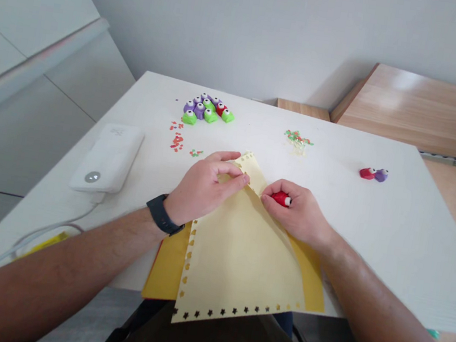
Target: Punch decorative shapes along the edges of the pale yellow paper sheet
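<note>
A pale yellow sheet of paper [240,258] has shapes punched along its left and bottom edges, stars among them. My left hand [212,180], with a dark watch band on its wrist, pinches the sheet near its far edge, which is folded or curled over. In the curled fingers of my right hand [297,210] is a small red craft punch [280,198] with a white eye, beside the sheet's far right edge. Whether the punch is clamped on the paper is hidden. Deeper yellow paper [166,267] lies beneath the sheet.
Several purple, green and red punches [207,109] cluster at the back; two more [373,174] sit right. Orange paper bits [177,141] and mixed bits [298,140] lie scattered. A white power bank [107,159] with a cable [48,227] is at left.
</note>
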`<action>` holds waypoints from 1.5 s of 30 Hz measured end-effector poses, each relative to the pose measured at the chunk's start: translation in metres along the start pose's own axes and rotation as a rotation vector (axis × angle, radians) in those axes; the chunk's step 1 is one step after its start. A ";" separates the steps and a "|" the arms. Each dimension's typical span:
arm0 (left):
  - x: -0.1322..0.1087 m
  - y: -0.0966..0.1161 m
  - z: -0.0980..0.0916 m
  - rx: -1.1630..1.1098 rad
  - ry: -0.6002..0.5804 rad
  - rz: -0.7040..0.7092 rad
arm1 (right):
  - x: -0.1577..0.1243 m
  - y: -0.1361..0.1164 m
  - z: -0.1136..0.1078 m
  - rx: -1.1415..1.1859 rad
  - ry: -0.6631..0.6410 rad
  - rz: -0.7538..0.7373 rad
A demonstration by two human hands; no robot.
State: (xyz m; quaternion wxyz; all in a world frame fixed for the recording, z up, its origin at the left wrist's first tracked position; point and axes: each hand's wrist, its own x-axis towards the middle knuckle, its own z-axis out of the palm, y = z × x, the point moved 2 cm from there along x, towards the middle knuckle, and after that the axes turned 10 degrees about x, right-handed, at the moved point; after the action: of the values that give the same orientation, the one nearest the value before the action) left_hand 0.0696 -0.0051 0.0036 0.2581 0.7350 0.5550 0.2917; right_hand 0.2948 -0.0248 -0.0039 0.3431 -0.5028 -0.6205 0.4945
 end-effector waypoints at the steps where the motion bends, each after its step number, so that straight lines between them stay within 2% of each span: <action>1: 0.000 0.000 0.000 0.001 0.002 0.003 | 0.000 0.000 0.000 0.000 -0.001 0.003; 8: 0.002 -0.006 0.000 0.023 0.028 0.017 | 0.001 0.000 -0.007 0.022 0.056 0.042; 14: 0.002 -0.011 -0.003 -0.009 0.018 0.015 | 0.017 0.020 -0.038 -0.029 0.329 0.053; 19: 0.002 -0.009 -0.007 -0.001 0.004 0.014 | 0.026 0.034 -0.059 -0.126 0.424 0.067; 25: 0.002 -0.005 -0.010 0.018 -0.006 0.020 | 0.025 0.034 -0.066 -0.169 0.531 0.034; 30: 0.002 -0.007 -0.010 0.033 -0.021 0.003 | 0.027 0.037 -0.069 -0.177 0.549 0.049; 33: 0.003 -0.008 -0.010 0.036 -0.035 -0.006 | 0.026 0.035 -0.067 -0.081 0.508 0.021; 35: 0.002 -0.007 -0.010 0.036 -0.041 -0.005 | 0.024 0.031 -0.063 0.056 0.413 0.043; 37: 0.002 -0.007 -0.010 0.033 -0.043 -0.002 | 0.021 0.026 -0.055 0.197 0.261 0.081; 39: 0.002 -0.006 -0.010 0.027 -0.045 -0.001 | 0.020 0.024 -0.050 0.258 0.155 0.093; 40: 0.002 -0.006 -0.010 0.024 -0.047 -0.001 | 0.020 0.024 -0.049 0.252 0.159 0.079; 45: 0.002 -0.006 -0.009 0.026 -0.054 -0.010 | 0.024 0.032 -0.057 0.171 0.335 -0.056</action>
State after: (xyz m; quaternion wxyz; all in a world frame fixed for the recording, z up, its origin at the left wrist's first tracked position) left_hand 0.0598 -0.0009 0.0065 0.2651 0.7430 0.5554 0.2632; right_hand 0.3504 0.0137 -0.0207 0.4965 -0.5296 -0.5243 0.4451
